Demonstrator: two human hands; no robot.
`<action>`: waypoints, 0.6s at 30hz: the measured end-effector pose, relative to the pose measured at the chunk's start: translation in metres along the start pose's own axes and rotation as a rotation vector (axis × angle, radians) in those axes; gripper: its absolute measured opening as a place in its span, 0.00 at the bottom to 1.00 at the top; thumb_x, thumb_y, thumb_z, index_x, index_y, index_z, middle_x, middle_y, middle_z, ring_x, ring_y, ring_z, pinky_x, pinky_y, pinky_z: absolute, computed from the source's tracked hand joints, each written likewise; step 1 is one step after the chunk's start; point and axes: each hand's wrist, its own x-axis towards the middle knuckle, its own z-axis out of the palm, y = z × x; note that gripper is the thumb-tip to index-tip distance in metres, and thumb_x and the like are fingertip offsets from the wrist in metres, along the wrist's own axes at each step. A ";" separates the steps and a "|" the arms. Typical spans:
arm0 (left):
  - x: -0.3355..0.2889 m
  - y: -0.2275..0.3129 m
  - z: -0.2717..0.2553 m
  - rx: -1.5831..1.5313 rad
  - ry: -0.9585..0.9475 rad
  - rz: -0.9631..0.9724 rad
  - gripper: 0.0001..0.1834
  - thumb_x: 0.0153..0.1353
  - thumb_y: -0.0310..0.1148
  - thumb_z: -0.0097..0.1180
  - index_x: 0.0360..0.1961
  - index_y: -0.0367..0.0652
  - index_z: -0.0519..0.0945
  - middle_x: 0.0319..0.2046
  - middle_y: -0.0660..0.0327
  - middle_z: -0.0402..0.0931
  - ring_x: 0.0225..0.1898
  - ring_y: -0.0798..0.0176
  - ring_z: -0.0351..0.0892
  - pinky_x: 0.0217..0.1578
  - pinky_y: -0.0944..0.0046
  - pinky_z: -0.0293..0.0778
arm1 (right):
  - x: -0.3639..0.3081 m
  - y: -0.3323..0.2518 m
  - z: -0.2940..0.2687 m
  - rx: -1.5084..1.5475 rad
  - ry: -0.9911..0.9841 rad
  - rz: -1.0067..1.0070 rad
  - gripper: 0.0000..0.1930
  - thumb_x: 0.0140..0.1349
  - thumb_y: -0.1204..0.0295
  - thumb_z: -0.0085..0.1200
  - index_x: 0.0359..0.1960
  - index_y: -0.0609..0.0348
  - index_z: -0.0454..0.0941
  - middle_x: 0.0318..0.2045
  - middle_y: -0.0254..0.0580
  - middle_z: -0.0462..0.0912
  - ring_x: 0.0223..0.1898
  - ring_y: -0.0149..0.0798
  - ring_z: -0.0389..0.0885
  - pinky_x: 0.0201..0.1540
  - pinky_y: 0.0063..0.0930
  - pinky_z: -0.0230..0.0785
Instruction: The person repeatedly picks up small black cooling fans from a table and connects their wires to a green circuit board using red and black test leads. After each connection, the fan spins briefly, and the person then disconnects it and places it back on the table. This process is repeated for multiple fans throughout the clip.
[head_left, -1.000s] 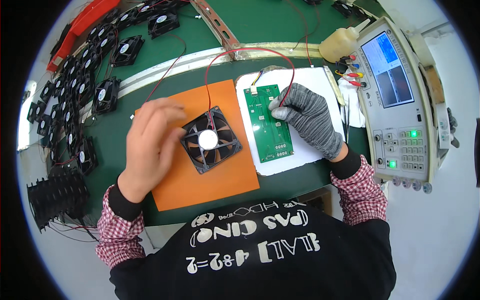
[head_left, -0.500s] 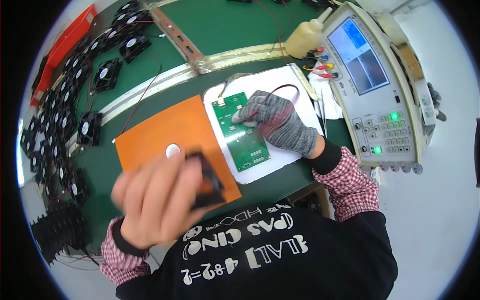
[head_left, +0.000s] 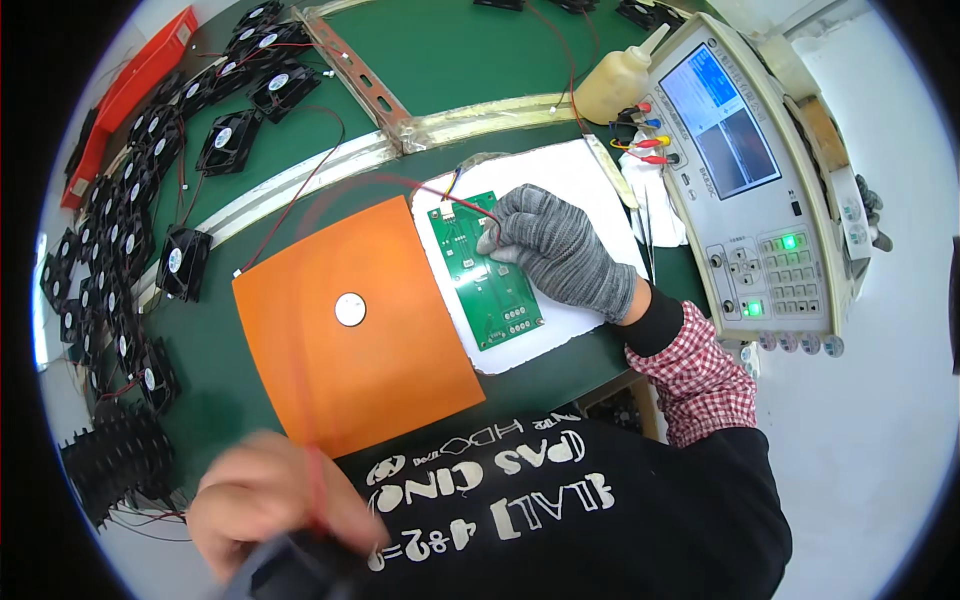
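1. Fan, black and blurred, sits low by the person's chest in the bare left hand, fingers curled round it.
2. Red wire rises from it across the orange mat.
3. Farther off, the gloved right hand presses bent fingers on the green circuit board on the table.

Black cooling fans crowd the green bench's left edge beside a red tray; far right, a test instrument glows green, squeeze bottle just beside it.
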 end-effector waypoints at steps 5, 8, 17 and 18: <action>0.063 -0.004 0.043 0.839 0.030 0.481 0.19 0.61 0.35 0.54 0.49 0.32 0.74 0.43 0.44 0.76 0.45 0.47 0.77 0.47 0.53 0.73 | -0.007 0.003 -0.002 -0.054 0.041 0.015 0.06 0.53 0.77 0.61 0.33 0.55 0.80 0.32 0.39 0.78 0.38 0.43 0.79 0.44 0.35 0.73; 0.132 -0.031 0.039 1.024 -0.173 0.790 0.29 0.60 0.45 0.58 0.53 0.30 0.73 0.50 0.37 0.75 0.52 0.38 0.76 0.53 0.45 0.73 | -0.010 0.000 -0.005 0.099 0.075 0.048 0.05 0.56 0.79 0.60 0.34 0.57 0.80 0.34 0.40 0.80 0.39 0.40 0.81 0.45 0.30 0.74; 0.233 -0.157 -0.082 1.686 -0.006 -0.377 0.48 0.49 0.58 0.64 0.58 0.25 0.67 0.50 0.38 0.72 0.53 0.42 0.73 0.53 0.52 0.70 | 0.000 -0.009 -0.010 0.142 0.269 0.116 0.09 0.56 0.76 0.64 0.39 0.60 0.80 0.34 0.39 0.80 0.37 0.32 0.80 0.42 0.25 0.73; 0.226 -0.140 -0.067 1.662 -0.064 -0.363 0.46 0.48 0.55 0.66 0.56 0.25 0.69 0.48 0.39 0.73 0.52 0.43 0.73 0.53 0.51 0.71 | 0.000 -0.006 -0.010 0.113 0.316 0.059 0.09 0.56 0.76 0.64 0.39 0.60 0.80 0.34 0.39 0.80 0.37 0.32 0.79 0.42 0.25 0.73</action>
